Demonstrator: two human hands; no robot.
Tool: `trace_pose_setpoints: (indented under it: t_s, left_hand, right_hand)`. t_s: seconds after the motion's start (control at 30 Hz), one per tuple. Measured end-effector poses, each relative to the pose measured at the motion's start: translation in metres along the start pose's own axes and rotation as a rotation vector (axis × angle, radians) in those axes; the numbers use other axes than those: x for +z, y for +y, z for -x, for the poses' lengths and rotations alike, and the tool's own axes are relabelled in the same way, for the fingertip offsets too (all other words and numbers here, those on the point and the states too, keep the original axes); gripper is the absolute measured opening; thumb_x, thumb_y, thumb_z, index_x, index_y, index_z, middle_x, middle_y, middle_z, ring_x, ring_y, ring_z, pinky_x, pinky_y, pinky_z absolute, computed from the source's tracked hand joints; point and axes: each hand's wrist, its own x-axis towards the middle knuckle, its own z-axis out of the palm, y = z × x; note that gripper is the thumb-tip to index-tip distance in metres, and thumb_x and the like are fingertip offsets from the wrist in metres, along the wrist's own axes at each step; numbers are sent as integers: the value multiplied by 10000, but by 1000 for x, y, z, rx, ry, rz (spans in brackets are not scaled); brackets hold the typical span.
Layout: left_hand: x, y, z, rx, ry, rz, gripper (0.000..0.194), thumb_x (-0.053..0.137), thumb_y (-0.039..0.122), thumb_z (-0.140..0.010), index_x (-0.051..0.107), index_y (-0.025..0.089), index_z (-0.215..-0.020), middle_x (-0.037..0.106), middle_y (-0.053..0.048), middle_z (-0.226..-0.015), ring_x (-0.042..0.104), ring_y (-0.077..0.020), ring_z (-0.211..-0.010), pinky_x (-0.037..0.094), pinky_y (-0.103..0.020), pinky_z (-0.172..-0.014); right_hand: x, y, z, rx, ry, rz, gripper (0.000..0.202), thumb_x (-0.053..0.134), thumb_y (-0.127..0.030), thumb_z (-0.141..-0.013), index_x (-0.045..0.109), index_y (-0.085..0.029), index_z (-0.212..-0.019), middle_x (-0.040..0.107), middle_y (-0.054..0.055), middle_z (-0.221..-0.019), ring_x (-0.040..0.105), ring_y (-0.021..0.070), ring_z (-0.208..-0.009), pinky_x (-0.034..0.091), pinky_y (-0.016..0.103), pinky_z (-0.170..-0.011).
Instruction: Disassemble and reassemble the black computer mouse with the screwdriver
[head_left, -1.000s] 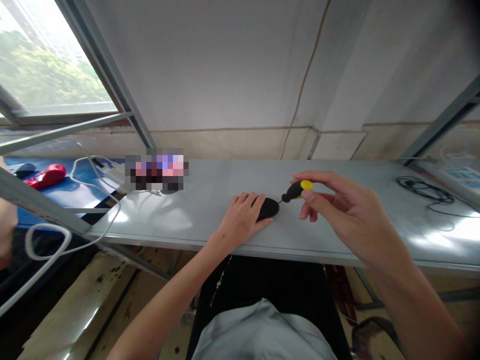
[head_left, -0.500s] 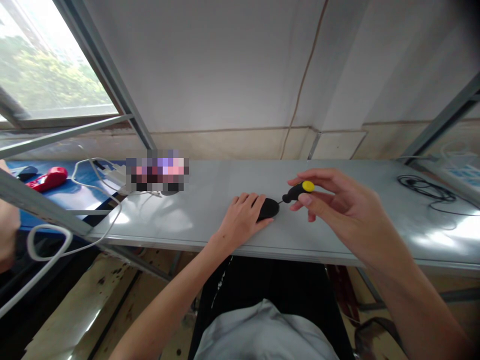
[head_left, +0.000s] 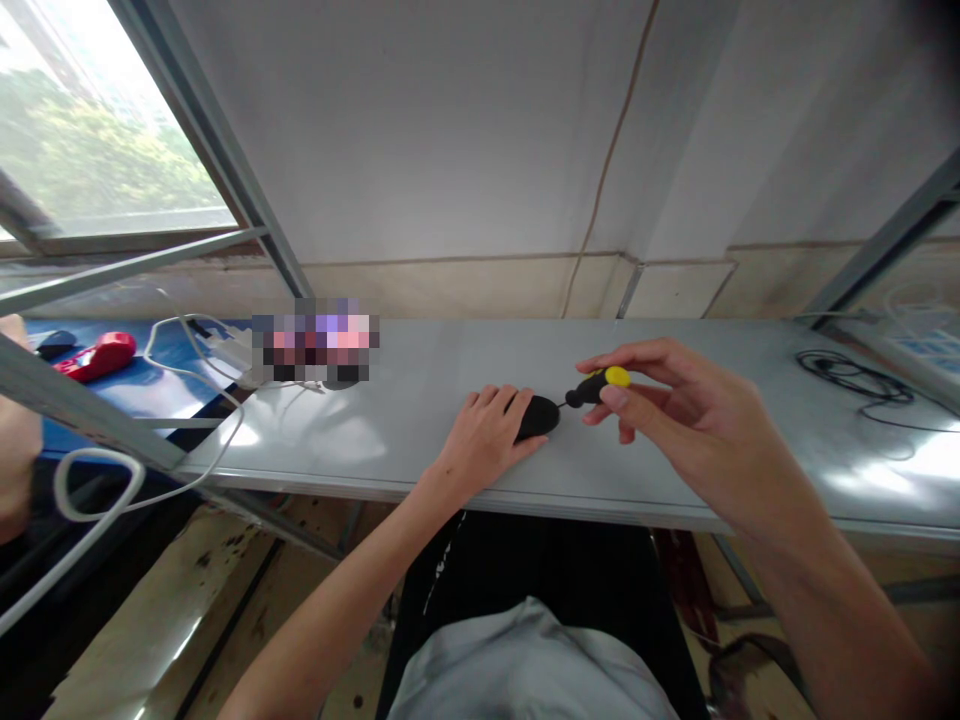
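A black, rounded object that looks like a computer mouse [head_left: 538, 417] lies on the grey table. My left hand [head_left: 487, 438] is closed on it, fingers over its left end and thumb along the near side. My right hand [head_left: 660, 400] holds a small black screwdriver [head_left: 591, 387] with a yellow end cap between thumb and fingers. Its thin shaft points left and reaches the right end of the mouse; whether the tip sits in a hole is too small to tell.
A blurred-out item [head_left: 319, 342] stands at the back left, near white cables and a white power strip [head_left: 232, 350]. Beyond a metal frame, a red tool [head_left: 101, 357] lies on a blue surface beside another person's arm [head_left: 19, 440]. Coiled black cable [head_left: 847, 375] lies right.
The screwdriver's handle has turned slightly in my right hand, showing more yellow on its side. Both hands stay in nearly the same place.
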Motion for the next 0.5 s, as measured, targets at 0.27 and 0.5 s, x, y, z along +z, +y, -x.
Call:
trace_pose_setpoints:
  t_s: [0.27,0.5]
  left_hand:
    - [1,-1,0,-3,-6,10,545,702,520,-1021,540,189,-1423,690,-120,-1292,645,-334,-1180,523,-461,-985]
    - [1,0,0,2,0,13,553,717,515,-1013,551,176,-1417,694,-114,-1283,641,-334,-1172,528,-463,-978]
  right_hand:
    - [0,0,-1,10,8,38,339,828,-492,-912,772,-244,-1136,803,88,-1069,795,229,-787,610,286,-554]
    - [-2,1,-1,-20,-21,49,298,784,-472,-962,787,-268,-1179,798,67,-1036,779,197,-786,605,260,-571]
